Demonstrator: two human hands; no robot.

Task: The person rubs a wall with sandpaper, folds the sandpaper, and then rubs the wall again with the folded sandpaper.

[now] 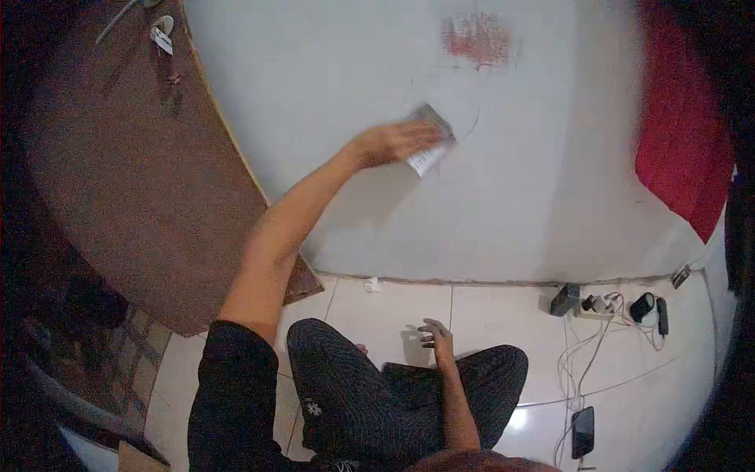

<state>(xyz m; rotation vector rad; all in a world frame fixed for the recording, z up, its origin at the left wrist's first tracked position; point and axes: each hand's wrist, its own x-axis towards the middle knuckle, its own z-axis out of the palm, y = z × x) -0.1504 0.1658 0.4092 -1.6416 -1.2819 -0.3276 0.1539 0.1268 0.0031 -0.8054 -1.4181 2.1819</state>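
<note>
From the head view, your left hand (pixel 393 143) presses a grey folded sheet of sandpaper (pixel 431 139) flat on the pale smooth wall (pixel 330 94), below the far rough red patch (pixel 478 38); fingers together on it. Keep the pressure even, I think. Your right hand (pixel 435 334) rests with fingers spread on the near glossy white tile floor (pixel 503 315).

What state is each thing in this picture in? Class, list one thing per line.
left hand: pressed flat on the sandpaper sheet
sandpaper sheet: held against the wall
wall: pale, with a red patch above the sheet
right hand: fingers spread, holding nothing
power strip: on the floor, chargers plugged in
phone: lying on the floor, cable attached
</note>
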